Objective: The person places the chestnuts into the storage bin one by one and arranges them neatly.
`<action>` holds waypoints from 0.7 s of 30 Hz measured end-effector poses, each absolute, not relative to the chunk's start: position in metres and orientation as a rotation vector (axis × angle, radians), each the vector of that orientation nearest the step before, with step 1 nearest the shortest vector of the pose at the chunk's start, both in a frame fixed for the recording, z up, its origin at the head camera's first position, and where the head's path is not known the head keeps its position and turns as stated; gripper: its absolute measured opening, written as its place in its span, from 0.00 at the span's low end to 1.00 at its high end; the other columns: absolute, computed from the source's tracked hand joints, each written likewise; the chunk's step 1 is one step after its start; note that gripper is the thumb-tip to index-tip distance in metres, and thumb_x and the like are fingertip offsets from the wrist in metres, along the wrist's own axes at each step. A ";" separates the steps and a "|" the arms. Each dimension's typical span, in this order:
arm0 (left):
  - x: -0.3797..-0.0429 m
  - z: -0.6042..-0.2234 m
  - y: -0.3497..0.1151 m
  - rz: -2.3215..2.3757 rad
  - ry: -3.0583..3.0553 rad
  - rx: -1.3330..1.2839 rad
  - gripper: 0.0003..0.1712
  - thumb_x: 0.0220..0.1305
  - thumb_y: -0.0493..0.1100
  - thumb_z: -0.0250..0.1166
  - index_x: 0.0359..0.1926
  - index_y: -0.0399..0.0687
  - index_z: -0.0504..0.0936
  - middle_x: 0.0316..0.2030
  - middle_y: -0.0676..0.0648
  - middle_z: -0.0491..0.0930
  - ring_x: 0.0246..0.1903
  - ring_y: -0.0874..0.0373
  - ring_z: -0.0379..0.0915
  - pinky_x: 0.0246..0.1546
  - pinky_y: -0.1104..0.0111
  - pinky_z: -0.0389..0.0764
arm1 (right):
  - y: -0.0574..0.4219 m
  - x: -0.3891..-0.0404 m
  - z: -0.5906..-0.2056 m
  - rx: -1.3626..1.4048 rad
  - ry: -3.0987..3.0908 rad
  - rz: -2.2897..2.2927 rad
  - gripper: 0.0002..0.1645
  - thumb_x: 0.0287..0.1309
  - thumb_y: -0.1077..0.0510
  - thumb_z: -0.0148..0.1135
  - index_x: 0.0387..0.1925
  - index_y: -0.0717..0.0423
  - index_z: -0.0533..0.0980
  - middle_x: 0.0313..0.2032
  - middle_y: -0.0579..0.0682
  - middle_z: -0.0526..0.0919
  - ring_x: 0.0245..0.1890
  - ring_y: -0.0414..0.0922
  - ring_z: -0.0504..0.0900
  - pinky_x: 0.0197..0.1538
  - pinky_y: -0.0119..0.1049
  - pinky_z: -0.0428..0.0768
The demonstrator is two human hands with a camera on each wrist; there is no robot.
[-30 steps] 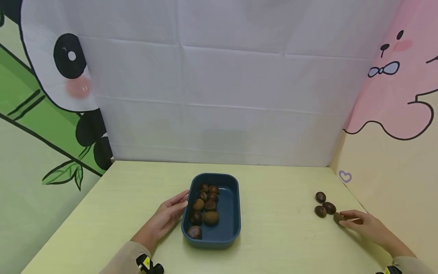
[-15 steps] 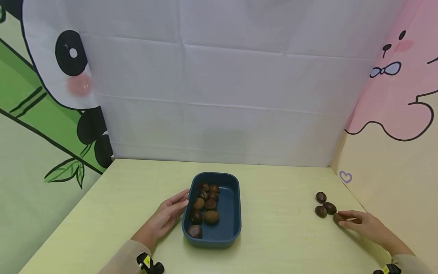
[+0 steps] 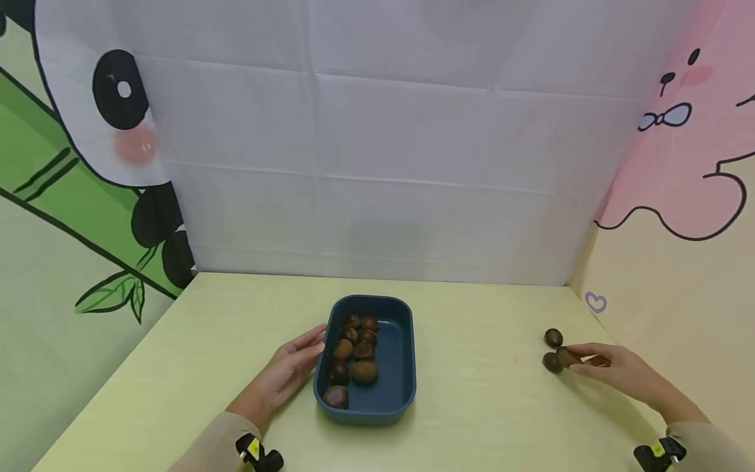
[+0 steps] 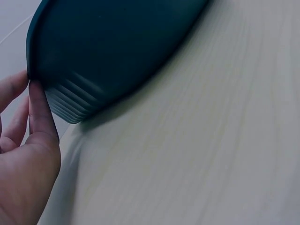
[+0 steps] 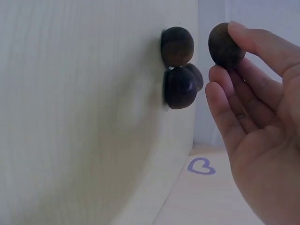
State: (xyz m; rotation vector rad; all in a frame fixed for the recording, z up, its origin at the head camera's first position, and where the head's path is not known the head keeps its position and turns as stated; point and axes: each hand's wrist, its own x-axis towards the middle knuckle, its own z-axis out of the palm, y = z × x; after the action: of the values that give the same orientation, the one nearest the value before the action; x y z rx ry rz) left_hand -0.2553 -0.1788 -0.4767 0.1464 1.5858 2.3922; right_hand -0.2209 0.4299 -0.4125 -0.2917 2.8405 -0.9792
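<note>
My right hand (image 3: 619, 370) pinches a brown chestnut (image 5: 227, 46) between thumb and fingertips. It is lifted off the table in the right wrist view. Close by, a small cluster of dark chestnuts (image 5: 180, 88) lies on the table. In the head view the held chestnut (image 3: 568, 357) covers most of one of them. My left hand (image 3: 286, 370) touches the left side of a dark blue rectangular container (image 3: 396, 367), its fingers fairly straight along the wall. Several chestnuts (image 3: 364, 372) sit in the left half of this container. The left wrist view shows my thumb and fingertips (image 4: 40, 105) at its ribbed side.
The pale yellow table (image 3: 472, 367) carries the container near its middle and the loose chestnuts towards its right edge. A white cloth (image 3: 383, 144) hangs behind it. On the right stands a wall (image 3: 666, 282) with a pink cartoon figure.
My right hand has picked up the nearest loose chestnut and moved it up and slightly left over the cluster. My left hand and the container have stayed in place.
</note>
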 end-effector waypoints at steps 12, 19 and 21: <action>-0.255 -0.476 -0.178 2.409 1.574 0.132 0.36 0.72 0.31 0.57 0.76 0.35 0.56 0.61 0.48 0.75 0.58 0.62 0.75 0.61 0.69 0.73 | 0.362 -0.249 -0.398 -0.592 2.704 -1.174 0.27 0.65 0.52 0.67 0.62 0.58 0.77 0.50 0.53 0.81 0.43 0.41 0.80 0.42 0.33 0.81; -0.255 -0.476 -0.178 2.413 1.582 0.130 0.35 0.72 0.30 0.58 0.76 0.35 0.57 0.61 0.48 0.75 0.58 0.62 0.74 0.61 0.69 0.73 | 0.308 -0.264 -0.388 -0.814 2.601 -1.180 0.25 0.64 0.54 0.68 0.61 0.57 0.77 0.50 0.54 0.82 0.44 0.45 0.82 0.45 0.34 0.82; -0.255 -0.476 -0.178 2.413 1.585 0.129 0.35 0.72 0.31 0.58 0.76 0.35 0.57 0.62 0.46 0.74 0.59 0.61 0.74 0.61 0.69 0.73 | 0.291 -0.268 -0.385 -0.856 2.548 -1.193 0.26 0.64 0.54 0.68 0.61 0.56 0.77 0.49 0.53 0.82 0.44 0.46 0.82 0.45 0.34 0.83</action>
State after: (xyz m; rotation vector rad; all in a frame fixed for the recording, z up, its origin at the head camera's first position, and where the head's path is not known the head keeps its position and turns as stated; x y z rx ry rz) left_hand -0.2551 -0.1782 -0.4757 0.1290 1.5846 2.4129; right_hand -0.2678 0.2911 -0.3853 -0.8558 2.5478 -1.1926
